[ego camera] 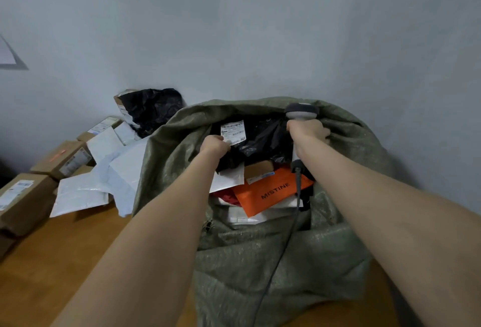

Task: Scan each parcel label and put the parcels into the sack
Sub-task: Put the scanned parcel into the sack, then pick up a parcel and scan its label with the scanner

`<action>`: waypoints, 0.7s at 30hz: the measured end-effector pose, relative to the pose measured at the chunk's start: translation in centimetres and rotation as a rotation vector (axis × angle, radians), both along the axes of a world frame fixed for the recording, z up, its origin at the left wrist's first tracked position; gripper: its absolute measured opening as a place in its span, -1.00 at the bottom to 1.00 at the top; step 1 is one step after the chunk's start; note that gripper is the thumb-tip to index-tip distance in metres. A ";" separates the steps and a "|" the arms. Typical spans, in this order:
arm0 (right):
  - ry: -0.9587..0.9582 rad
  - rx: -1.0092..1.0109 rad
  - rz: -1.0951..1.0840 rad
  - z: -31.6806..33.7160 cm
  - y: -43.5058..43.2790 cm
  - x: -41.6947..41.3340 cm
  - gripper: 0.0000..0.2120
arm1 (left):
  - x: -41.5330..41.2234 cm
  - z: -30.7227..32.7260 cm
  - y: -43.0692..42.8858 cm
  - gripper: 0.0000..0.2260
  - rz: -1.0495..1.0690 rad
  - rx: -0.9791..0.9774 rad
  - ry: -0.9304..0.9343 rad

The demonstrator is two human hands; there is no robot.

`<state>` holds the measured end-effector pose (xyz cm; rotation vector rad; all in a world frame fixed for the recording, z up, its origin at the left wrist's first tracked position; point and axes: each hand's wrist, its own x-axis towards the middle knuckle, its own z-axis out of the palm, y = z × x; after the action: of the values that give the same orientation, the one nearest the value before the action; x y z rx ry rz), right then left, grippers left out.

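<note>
Wooden table [78, 248] carried cardboard boxes [23, 201] and white mailers [80, 194] at left. Then the left hand [214, 146], fingers clamped on the black parcel [263, 136] in the mouth of the green sack [260, 261]; the right hand [307, 133] was wrapped tight round the scanner [302, 110].

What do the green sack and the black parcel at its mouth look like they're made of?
Sack: likely woven plastic, matte olive, with a coarse weave and stiff folds. Black parcel: thin glossy plastic film, crinkled with shiny highlights.
</note>
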<state>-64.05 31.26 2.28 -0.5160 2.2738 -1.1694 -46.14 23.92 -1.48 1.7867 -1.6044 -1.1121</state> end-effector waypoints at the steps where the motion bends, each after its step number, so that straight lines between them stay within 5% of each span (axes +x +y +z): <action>1: 0.041 -0.022 0.004 0.4 0.4 0.4 -0.53 | 0.5 0.6 0.3 -0.62 -0.003 -0.010 -0.001; 6: -0.105 -0.228 0.136 2.0 1.9 4.3 -0.87 | 3.7 3.3 2.7 -0.78 -0.047 -0.014 0.083; 12: -0.411 -0.292 0.326 3.0 3.6 14.4 -0.96 | 11.8 4.7 4.5 -0.75 0.156 -0.094 0.186; 21: -0.528 -0.135 0.511 0.0 5.5 32.6 -0.97 | 28.3 0.3 7.7 -0.75 0.381 0.050 0.092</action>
<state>-31.43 36.81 2.24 -0.6929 1.5074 -1.0418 -17.83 31.63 -1.15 1.9387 -1.1288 -1.0409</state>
